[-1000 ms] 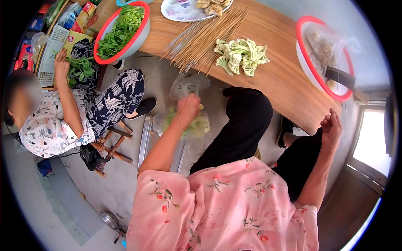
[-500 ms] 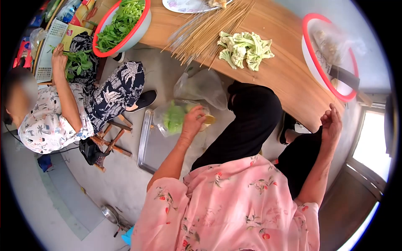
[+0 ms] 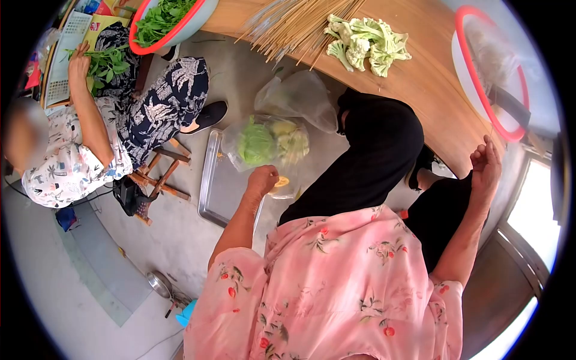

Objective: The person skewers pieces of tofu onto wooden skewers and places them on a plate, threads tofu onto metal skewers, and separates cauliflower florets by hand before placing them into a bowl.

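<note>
My left hand point(image 3: 263, 180) is closed, fingers curled around a yellow-orange piece point(image 3: 280, 182) whose kind I cannot make out. Just beyond it lies a clear plastic bag point(image 3: 231, 147) with a green leafy head point(image 3: 255, 144) and pale yellowish vegetables point(image 3: 292, 142) inside. At the table's right end, my right hand point(image 3: 486, 163) has its fingers pressed together in a pinch. What looks like a thin skewer point(image 3: 492, 128) sticks up from them, only faintly visible.
On the wooden table point(image 3: 429, 78) lie cauliflower pieces point(image 3: 367, 45) and many bamboo skewers point(image 3: 300, 27). A red-rimmed basin point(image 3: 465, 66) has a cleaver point(image 3: 510, 106) across it. A metal tray point(image 3: 210, 174) lies low. At left, a seated person point(image 3: 72, 141) holds leafy greens point(image 3: 108, 66) near another basin point(image 3: 206, 17).
My left hand has drawn back toward me with the yellow-orange piece, uncovering more of the bag. My right hand has shifted slightly. The whole view has tilted, moving the table upward.
</note>
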`<action>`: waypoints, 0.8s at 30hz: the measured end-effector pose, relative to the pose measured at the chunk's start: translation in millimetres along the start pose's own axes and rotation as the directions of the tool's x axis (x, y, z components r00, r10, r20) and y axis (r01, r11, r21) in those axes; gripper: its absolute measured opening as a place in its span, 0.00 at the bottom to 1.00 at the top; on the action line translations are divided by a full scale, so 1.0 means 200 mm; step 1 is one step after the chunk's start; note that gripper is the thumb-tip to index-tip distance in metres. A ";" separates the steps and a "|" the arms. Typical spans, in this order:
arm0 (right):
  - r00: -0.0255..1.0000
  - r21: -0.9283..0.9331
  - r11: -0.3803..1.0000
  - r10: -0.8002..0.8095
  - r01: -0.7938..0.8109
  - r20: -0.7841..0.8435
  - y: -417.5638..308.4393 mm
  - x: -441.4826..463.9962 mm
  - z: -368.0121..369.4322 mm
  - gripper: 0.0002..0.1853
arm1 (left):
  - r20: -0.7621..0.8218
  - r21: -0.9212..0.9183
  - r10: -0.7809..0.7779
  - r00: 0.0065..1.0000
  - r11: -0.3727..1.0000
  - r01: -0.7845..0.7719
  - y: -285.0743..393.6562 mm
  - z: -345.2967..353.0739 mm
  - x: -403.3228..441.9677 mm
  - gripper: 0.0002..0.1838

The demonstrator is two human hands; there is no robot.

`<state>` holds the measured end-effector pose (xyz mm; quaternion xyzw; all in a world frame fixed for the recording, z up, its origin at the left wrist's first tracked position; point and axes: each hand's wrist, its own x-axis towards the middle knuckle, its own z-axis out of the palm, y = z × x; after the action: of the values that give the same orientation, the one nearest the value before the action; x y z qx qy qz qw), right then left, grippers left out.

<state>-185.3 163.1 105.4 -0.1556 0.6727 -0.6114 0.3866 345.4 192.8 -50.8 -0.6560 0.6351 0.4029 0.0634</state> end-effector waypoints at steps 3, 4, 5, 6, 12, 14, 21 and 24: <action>1.000 -0.008 1.000 -0.004 0.004 0.021 0.01 0.01 -0.01 0.15 | 0.039 -0.130 0.025 0.999 0.991 -0.020 -0.08 0.03 -0.02 0.08; 1.000 -0.007 1.000 -0.001 0.001 0.025 0.01 0.02 -0.02 0.15 | 0.038 -0.188 0.079 0.996 0.980 -0.071 -0.09 0.02 -0.01 0.07; 1.000 -0.007 1.000 0.003 -0.003 0.027 0.01 0.02 -0.03 0.15 | 0.038 -0.188 0.085 0.996 0.979 -0.076 -0.06 -0.02 -0.01 0.07; 1.000 -0.009 1.000 0.001 -0.001 0.023 0.01 0.02 -0.02 0.15 | 0.058 -0.587 -0.072 0.996 0.805 0.092 -0.01 -0.10 -0.03 0.06; 1.000 -0.018 1.000 0.007 -0.007 0.024 0.01 0.01 -0.01 0.15 | -0.101 -0.855 -0.187 0.977 0.518 0.011 0.05 -0.27 0.07 0.08; 1.000 -0.048 0.999 0.000 0.001 0.026 0.00 -0.01 0.02 0.15 | -0.162 -0.761 -0.088 0.983 0.645 -0.068 0.12 -0.27 0.15 0.10; 1.000 -0.050 0.999 -0.014 0.014 0.016 0.02 -0.02 0.01 0.15 | -0.088 0.243 0.219 0.972 0.951 -0.193 0.31 -0.12 0.51 0.27; 1.000 -0.050 0.999 -0.016 0.016 -0.006 0.01 -0.03 0.02 0.15 | 0.041 0.267 0.069 0.997 0.960 -0.078 0.30 -0.06 0.63 0.33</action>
<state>-177.7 164.1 104.9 -0.1686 0.6876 -0.5980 0.3758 281.6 76.7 -94.2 -0.6109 0.7067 0.3253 0.1465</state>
